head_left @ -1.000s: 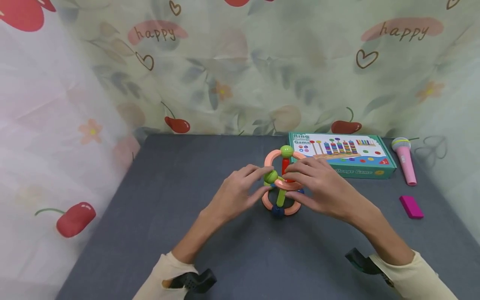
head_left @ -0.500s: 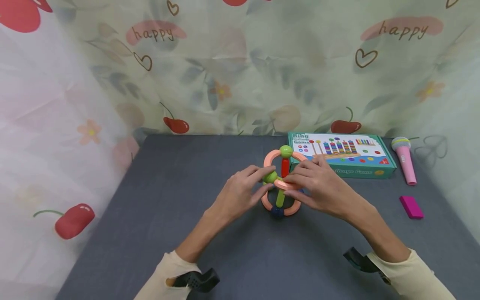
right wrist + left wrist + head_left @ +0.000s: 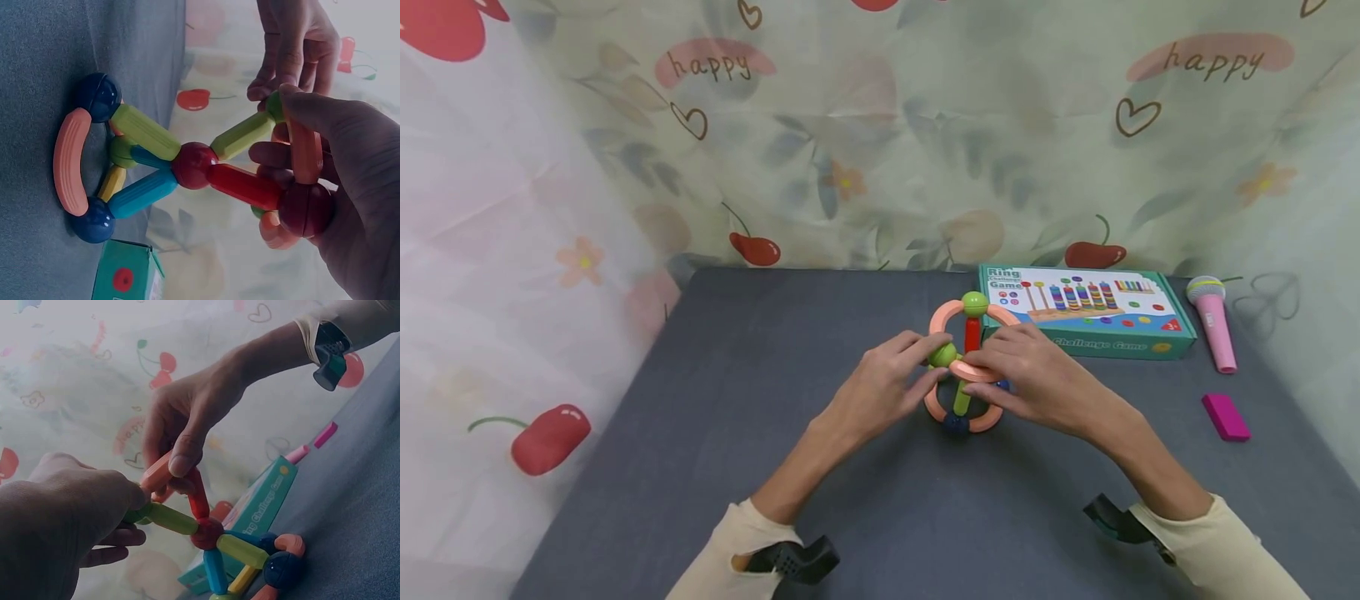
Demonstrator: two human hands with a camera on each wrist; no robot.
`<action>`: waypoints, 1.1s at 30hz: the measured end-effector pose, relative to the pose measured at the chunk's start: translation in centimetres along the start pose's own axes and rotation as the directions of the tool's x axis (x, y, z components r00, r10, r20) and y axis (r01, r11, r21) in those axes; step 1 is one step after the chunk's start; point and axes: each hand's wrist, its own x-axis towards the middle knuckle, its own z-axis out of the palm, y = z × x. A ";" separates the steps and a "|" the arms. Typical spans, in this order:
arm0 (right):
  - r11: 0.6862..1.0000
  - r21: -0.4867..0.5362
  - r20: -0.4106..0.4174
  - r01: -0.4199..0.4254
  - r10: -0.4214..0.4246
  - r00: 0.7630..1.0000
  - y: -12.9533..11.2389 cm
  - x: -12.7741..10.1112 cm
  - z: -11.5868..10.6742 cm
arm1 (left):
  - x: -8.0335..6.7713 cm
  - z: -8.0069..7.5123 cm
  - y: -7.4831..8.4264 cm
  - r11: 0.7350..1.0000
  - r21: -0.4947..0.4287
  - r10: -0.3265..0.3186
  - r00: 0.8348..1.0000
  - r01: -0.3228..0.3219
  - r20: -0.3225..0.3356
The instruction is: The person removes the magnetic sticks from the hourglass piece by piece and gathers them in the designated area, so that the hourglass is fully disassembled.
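Observation:
A magnetic stick-and-ball structure stands on the table, with a red ball [image 3: 194, 165] at its middle joining green, blue and red sticks. Dark blue balls [image 3: 98, 98] and a curved salmon stick [image 3: 70, 162] form part of its base. My left hand [image 3: 883, 383] pinches a green ball [image 3: 942, 355] on the upper left side. With thumb and fingers, my right hand [image 3: 1041, 375] grips a curved salmon stick [image 3: 976, 372] that runs from this green ball to a dark red ball [image 3: 306, 209]. That red ball is hidden behind the right hand in the head view.
A green game box [image 3: 1120, 346] lies just behind the structure, to the right. Farther right are a pink toy microphone [image 3: 1216, 329] and a magenta block [image 3: 1227, 417]. Patterned cloth [image 3: 880, 150] hangs behind the grey table [image 3: 715, 433].
My right hand has shifted slightly left, and its fingers have drawn in around the curved salmon stick. The left hand keeps its pinch on the green ball.

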 end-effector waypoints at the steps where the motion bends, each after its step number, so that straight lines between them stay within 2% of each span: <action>1: 1.000 -0.001 -0.002 0.006 -0.006 1.000 0.0 0.0 0.0 | 0.0 0.0 0.0 1.000 0.000 0.000 1.000 0.000 0.000; 5: 1.000 -0.008 -0.008 0.027 -0.027 1.000 0.1 0.2 -0.2 | 0.0 0.0 0.0 1.000 -0.003 -0.003 1.000 0.003 0.001; 14: 1.000 -0.001 0.025 -0.004 0.004 1.000 0.0 0.5 -0.2 | 0.0 -0.1 0.0 1.000 -0.011 0.001 1.000 -0.001 0.009; 27: 0.999 0.021 -0.020 0.043 -0.042 0.999 0.3 0.4 0.1 | 0.4 -0.4 -0.1 1.000 -0.001 0.026 0.998 -0.026 0.056; 33: 0.999 0.023 -0.030 0.048 -0.047 0.998 0.3 0.2 0.1 | 0.4 -0.4 -0.1 1.000 -0.005 0.011 0.997 -0.011 0.078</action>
